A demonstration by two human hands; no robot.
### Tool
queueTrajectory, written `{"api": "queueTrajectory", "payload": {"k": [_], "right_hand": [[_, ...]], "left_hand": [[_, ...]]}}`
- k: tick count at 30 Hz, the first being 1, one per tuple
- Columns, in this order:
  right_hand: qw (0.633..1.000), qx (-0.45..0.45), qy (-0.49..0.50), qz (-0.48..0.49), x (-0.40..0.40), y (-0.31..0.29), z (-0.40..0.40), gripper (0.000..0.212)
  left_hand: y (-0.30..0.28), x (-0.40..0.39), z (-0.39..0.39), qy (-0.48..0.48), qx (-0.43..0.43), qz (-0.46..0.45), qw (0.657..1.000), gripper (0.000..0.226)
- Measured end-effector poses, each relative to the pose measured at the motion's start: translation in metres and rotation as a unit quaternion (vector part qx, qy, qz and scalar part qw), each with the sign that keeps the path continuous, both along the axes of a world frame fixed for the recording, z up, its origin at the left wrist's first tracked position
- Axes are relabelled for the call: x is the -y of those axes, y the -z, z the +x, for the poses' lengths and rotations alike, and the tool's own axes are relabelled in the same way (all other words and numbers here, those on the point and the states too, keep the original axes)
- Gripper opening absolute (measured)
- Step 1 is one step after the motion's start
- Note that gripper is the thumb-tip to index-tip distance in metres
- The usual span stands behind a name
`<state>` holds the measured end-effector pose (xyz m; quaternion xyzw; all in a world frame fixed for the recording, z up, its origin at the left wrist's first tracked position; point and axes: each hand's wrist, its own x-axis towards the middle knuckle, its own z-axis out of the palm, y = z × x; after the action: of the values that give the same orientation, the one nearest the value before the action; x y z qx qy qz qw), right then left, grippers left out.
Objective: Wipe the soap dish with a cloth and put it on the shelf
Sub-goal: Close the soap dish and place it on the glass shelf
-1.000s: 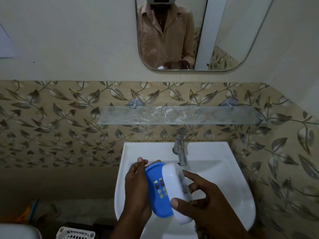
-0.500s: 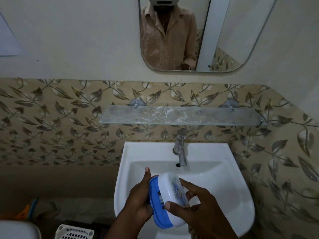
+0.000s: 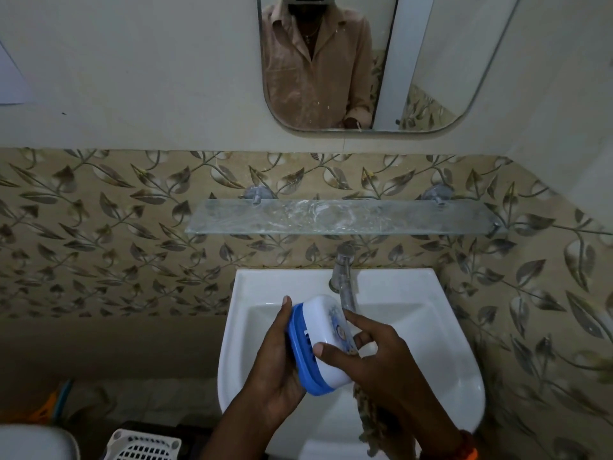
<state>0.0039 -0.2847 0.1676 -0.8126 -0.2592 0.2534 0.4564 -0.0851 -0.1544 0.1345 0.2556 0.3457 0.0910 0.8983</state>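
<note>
The soap dish (image 3: 323, 340), white lid on a blue slotted base, is held on edge over the white sink (image 3: 428, 330). My left hand (image 3: 275, 356) grips its blue side from the left. My right hand (image 3: 374, 353) holds the white lid, thumb on the near face and fingers on the far side. A patterned cloth (image 3: 368, 423) hangs below my right palm, mostly hidden by that hand. The glass shelf (image 3: 341, 217) is mounted on the tiled wall above the tap and carries nothing.
A chrome tap (image 3: 343, 277) stands just behind the dish. A mirror (image 3: 361, 61) hangs above the shelf. At lower left are a white slotted basket (image 3: 146, 444) and a white rounded object (image 3: 30, 443). Leaf-patterned tiles cover the wall.
The white lid, which stood partly off the blue base, has closed down onto it. Both hands shifted slightly with the dish and kept their hold.
</note>
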Motion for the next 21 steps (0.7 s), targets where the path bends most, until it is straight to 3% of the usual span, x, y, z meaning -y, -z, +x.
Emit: {"api": "queueTrajectory", "payload": {"k": [6, 11, 21], "right_hand": [[0.999, 0.018, -0.022, 0.029, -0.009, -0.016, -0.002, 0.043], [0.999, 0.020, -0.032, 0.034, -0.012, -0.022, -0.004, 0.043], [0.998, 0.014, -0.052, 0.045, -0.013, -0.030, -0.006, 0.048]], "left_hand": [[-0.005, 0.001, 0.008, -0.002, 0.018, -0.011, 1.000, 0.076], [-0.004, -0.002, 0.014, -0.009, 0.043, -0.014, 0.999, 0.073], [-0.006, -0.003, 0.020, -0.004, 0.006, 0.012, 1.000, 0.074]]}}
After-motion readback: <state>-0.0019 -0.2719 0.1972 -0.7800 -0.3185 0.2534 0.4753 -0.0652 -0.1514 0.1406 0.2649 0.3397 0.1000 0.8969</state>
